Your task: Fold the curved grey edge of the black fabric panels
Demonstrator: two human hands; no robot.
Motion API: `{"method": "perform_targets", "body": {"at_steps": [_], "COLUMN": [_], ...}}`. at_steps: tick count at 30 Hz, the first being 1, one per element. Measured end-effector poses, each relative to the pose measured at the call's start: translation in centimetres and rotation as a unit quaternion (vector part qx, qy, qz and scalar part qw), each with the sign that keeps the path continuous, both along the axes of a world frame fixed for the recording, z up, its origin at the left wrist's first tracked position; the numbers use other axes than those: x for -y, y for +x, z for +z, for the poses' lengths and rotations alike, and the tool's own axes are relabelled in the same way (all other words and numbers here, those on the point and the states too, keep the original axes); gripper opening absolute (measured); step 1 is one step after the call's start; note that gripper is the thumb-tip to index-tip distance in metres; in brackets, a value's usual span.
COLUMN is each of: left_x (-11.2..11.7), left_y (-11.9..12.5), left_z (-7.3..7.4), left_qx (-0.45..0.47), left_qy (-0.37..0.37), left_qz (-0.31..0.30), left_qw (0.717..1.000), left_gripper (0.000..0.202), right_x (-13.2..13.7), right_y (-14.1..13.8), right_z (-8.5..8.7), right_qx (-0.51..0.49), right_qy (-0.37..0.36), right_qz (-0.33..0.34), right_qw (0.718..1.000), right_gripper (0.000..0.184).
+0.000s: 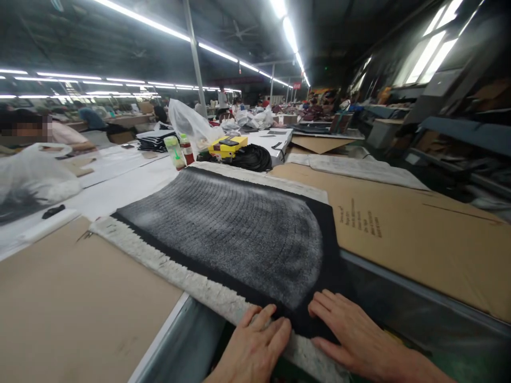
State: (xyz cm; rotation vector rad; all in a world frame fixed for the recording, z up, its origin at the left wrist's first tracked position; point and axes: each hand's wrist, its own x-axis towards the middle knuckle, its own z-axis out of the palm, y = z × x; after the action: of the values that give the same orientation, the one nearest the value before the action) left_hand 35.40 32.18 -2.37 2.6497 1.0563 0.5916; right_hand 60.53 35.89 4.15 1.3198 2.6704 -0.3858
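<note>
At the far left, a white plastic bag [35,173] stands on the table, and behind it another person in a light sleeve [66,135] is sitting. Nearer lies a plain brown cardboard sheet [80,298]. Further right, beyond the work, are a bottle with green marking [174,151], a red bottle [186,149], a yellow box [227,148] and a coil of black cord [257,158]. Centrally, a black panel with a greyish, speckled pattern [239,234] lies upon a pale felt pad [159,260]. The left hand [257,340] bends its fingers at the near edge of both. The right hand [347,324] touches the panel's black border near its right corner, thumb apart from fingers. Whether either hand pinches the layers, I cannot tell. Rightmost is printed cardboard [423,239].
</note>
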Motion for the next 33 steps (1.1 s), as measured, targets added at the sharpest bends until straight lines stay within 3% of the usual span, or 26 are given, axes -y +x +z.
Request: {"method": "perform_targets", "body": {"at_steps": [6, 14, 18, 22, 26, 33], "left_x": [0.4, 0.6, 0.3, 0.0, -0.4, -1.4], "left_y": [0.4, 0.8, 1.1, 1.3, 1.9, 4.1], "left_z": [0.2, 0.2, 0.5, 0.9, 1.1, -0.1], "left_qx": [-0.016, -0.024, -0.032, -0.037, -0.038, -0.013], "left_qy": [0.06, 0.09, 0.101, 0.079, 0.061, 0.176], "left_qz": [0.027, 0.029, 0.021, 0.014, 0.026, 0.078], "left_qw": [0.998, 0.995, 0.994, 0.996, 0.997, 0.981], "left_gripper": [0.047, 0.042, 0.036, 0.036, 0.041, 0.029], "right_x": [0.3, 0.3, -0.2, -2.1, -4.6, -9.4], "right_y": [-0.5, -1.0, -0.6, 0.6, 2.4, 7.4], "right_z": [0.1, 0.2, 0.7, 1.7, 3.8, 7.6], "right_qx": [0.011, -0.004, -0.102, -0.199, -0.247, -0.323], "right_qy": [0.008, 0.02, -0.058, -0.178, -0.185, -0.228], "right_qz": [0.058, 0.059, -0.01, -0.118, -0.148, -0.198], "right_qw": [0.998, 0.998, 0.993, 0.957, 0.94, 0.897], "right_gripper": [0.016, 0.013, 0.012, 0.012, 0.019, 0.03]}}
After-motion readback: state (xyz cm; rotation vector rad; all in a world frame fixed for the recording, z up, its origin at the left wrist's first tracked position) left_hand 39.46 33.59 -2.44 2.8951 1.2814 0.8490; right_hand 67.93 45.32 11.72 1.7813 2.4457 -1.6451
